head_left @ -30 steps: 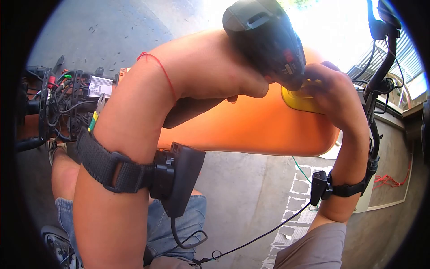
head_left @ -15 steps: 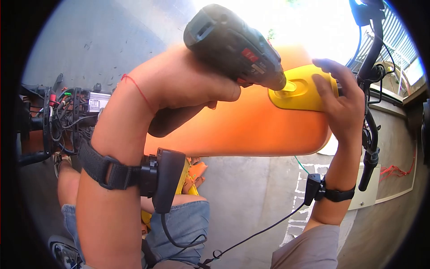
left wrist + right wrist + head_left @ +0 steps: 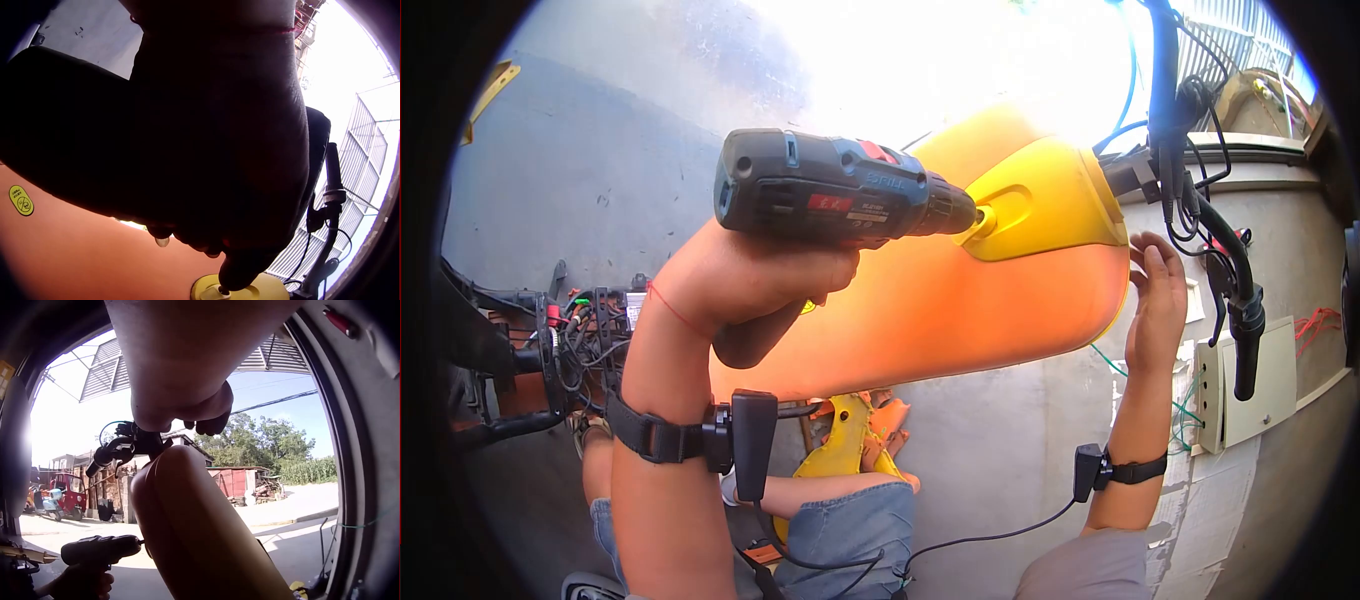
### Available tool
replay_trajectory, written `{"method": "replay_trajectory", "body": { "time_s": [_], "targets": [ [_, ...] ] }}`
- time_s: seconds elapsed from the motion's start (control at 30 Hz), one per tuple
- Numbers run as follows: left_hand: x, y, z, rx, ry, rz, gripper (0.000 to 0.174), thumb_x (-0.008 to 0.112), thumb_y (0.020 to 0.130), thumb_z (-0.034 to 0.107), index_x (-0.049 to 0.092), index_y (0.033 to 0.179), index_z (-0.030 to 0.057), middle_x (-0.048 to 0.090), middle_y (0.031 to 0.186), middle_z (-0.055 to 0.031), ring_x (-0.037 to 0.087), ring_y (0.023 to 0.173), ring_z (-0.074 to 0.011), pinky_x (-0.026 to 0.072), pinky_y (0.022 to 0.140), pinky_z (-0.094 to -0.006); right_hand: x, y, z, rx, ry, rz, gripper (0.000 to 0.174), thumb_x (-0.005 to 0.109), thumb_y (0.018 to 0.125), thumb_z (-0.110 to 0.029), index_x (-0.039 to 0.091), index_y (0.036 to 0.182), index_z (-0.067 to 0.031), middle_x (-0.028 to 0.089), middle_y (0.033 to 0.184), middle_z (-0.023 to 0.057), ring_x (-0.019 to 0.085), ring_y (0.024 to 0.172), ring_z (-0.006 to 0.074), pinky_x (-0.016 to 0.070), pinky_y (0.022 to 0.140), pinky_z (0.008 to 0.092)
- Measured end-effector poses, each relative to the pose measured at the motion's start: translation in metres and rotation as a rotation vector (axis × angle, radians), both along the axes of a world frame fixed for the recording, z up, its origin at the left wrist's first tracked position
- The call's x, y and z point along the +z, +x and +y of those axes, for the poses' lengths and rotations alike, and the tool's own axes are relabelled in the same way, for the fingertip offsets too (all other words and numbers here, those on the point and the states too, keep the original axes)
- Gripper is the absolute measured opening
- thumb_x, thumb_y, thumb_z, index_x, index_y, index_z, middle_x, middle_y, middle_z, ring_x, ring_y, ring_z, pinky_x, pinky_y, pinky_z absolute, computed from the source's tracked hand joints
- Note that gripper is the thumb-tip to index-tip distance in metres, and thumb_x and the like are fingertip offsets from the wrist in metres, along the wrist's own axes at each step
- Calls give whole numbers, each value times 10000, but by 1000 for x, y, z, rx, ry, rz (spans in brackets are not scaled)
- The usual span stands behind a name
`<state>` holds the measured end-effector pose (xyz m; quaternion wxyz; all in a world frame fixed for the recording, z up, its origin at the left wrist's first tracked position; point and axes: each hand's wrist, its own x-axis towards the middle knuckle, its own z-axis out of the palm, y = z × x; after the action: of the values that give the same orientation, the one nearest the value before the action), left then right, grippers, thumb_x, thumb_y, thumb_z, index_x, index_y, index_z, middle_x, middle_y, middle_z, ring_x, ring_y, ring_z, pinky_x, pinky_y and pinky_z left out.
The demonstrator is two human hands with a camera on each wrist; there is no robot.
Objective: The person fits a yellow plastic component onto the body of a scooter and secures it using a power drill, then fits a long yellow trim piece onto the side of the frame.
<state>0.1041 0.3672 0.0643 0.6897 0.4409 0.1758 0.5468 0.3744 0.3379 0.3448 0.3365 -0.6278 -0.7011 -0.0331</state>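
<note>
The left hand (image 3: 750,285) clenches the drill (image 3: 830,190) level, so its bit squarely meets the recess in the panel (image 3: 1050,205) at the drill's 3 o'clock; the right hand (image 3: 1157,300), released with fingers spread, hangs just beside the body (image 3: 940,310) at 4 o'clock

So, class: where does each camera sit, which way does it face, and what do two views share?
Head: on the head, looking forward at the drill in the left hand, on the yellow panel; right hand shows.
Left wrist: on that wrist, looking past the hand to the panel.
Right wrist: on that wrist, facing the orange body; fingers show.
Shared: drill, in head and right wrist.
</note>
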Motion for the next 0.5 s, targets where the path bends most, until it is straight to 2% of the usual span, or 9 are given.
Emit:
{"method": "replay_trajectory", "body": {
  "time_s": [0.03,0.07,0.13,0.17,0.23,0.27,0.3,0.4,0.5],
  "targets": [
    [1,-1,-1,8,-13,5,208,700,821,49,682,1028,59,634,840,20,578,706,-73,513,624,-272,2,5,7,46,-74,65,397,582,991,-258,562,1306,-18,593,1289,112,546,1204,215,413,1017,349],
    [2,-1,-2,7,-7,17,208,700,821,49,682,1028,59,634,840,20,578,706,-73,513,624,-272,2,8,12,46,-67,77,397,582,991,-258,562,1306,-18,593,1289,112,546,1204,215,413,1017,349],
    [3,-2,-2,0,3,-7,209,710,828,62,673,1034,58,631,834,16,575,712,-69,513,629,-271,2,5,25,297,-289,131,540,610,983,-300,477,1429,-26,519,1410,132,459,1336,255,322,1128,389],
    [4,-2,-2,7,7,3,209,710,828,62,673,1034,58,631,834,16,575,712,-69,513,629,-271,2,-2,29,306,-285,138,540,610,983,-300,477,1429,-26,519,1410,132,459,1336,255,322,1128,389],
    [4,-1,-2,-10,6,-9,213,705,830,57,669,1039,56,628,835,14,577,719,-73,512,635,-271,3,-17,34,327,-352,-134,637,629,975,-362,421,1483,-39,471,1467,141,390,1397,261,249,1171,399],
    [4,-1,-2,-7,6,-3,213,705,830,57,669,1039,56,628,835,14,577,719,-73,512,635,-271,7,-17,38,291,-318,-160,633,693,938,-393,487,1428,-49,528,1409,114,445,1338,226,294,1137,371],
    [4,0,-2,-1,10,-16,211,703,830,54,669,1037,55,629,841,12,580,725,-76,513,639,-272,9,-14,44,293,-317,-155,633,693,938,-393,487,1428,-49,528,1409,114,445,1338,226,294,1137,371],
    [4,-1,-3,-8,18,-17,209,698,831,48,668,1038,53,632,852,9,585,738,-81,514,646,-274,6,-20,53,305,-193,75,507,786,876,-302,593,1277,-58,643,1204,37,576,1136,165,413,1012,310],
    [6,-2,-3,-18,16,-13,209,689,834,43,667,1041,51,634,855,9,586,750,-82,512,649,-275,3,-15,58,359,-281,272,446,726,928,-212,570,1326,-85,629,1233,35,565,1151,163,430,1013,331]
  ]
}}
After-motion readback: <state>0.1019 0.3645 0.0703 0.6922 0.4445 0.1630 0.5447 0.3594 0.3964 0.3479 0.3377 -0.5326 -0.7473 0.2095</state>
